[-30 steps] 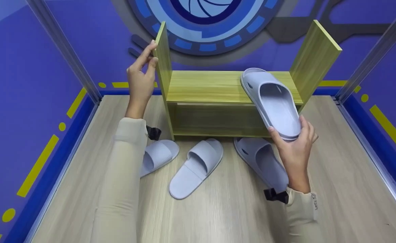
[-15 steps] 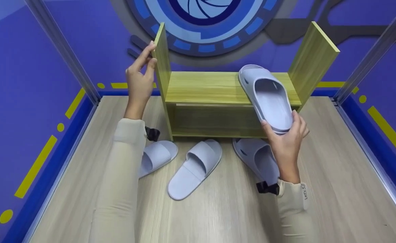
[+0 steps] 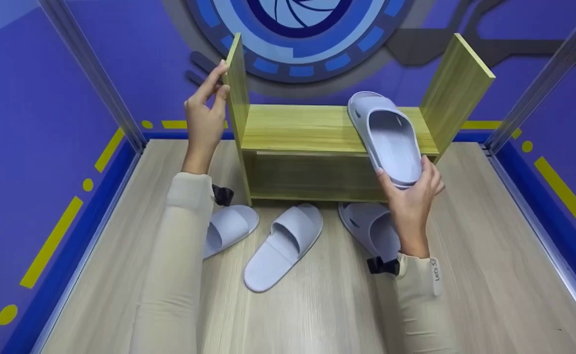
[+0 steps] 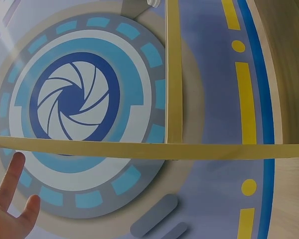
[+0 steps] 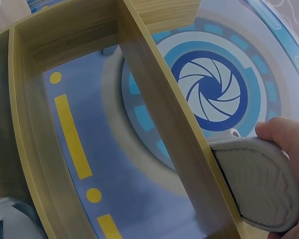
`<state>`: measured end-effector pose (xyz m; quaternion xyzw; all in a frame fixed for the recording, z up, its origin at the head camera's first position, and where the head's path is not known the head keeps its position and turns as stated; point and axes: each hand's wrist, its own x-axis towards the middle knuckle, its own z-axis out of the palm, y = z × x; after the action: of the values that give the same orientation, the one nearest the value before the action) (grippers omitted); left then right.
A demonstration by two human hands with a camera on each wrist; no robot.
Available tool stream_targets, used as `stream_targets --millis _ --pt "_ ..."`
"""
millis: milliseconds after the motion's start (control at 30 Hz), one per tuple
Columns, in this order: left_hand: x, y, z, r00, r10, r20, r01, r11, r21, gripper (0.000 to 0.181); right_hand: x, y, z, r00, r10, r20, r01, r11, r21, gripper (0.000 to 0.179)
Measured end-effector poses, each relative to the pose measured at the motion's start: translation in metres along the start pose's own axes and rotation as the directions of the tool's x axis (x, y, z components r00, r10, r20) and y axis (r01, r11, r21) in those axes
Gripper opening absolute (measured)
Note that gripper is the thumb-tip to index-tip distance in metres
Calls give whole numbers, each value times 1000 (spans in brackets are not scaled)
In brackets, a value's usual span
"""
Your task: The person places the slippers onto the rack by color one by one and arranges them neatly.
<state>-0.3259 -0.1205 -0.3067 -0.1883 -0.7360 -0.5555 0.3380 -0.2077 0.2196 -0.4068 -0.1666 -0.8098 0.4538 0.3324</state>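
My right hand grips a light grey slipper by its heel, thumb on one side and fingers on the other. The slipper's toe lies over the right part of the upper shelf, its heel jutting past the front edge. In the right wrist view its ribbed sole overlaps the shelf's edge. My left hand touches the front edge of the rack's left side panel with its fingertips. In the left wrist view, the thumb and a finger stand apart beside that panel's edge.
A matching slipper lies on the floor before the rack, partly behind my right wrist. Two open-toed slides lie further left: one in the middle, another partly behind my left sleeve. The right side panel rises beside the held slipper.
My right hand has moved forward and slightly left with the slipper, bringing it further over the upper shelf. The left hand stays at the side panel.
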Motion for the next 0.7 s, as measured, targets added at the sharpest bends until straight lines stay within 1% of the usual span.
stream_targets --millis 167,300,467,700 --pt "-1 1 0 1000 17 3 -17 1000 -17 37 3 1 4 1000 -15 -16 15 1000 4 92" --pt "-2 1 -1 1000 12 8 -12 1000 -19 37 4 1 8 999 -26 -23 26 1000 7 92" --pt "-2 0 -1 1000 11 0 -11 1000 -16 38 5 1 12 999 -28 -28 28 1000 12 92" --pt "-1 0 2 1000 15 -5 -15 999 -29 38 8 1 11 999 -24 -27 24 1000 14 91"
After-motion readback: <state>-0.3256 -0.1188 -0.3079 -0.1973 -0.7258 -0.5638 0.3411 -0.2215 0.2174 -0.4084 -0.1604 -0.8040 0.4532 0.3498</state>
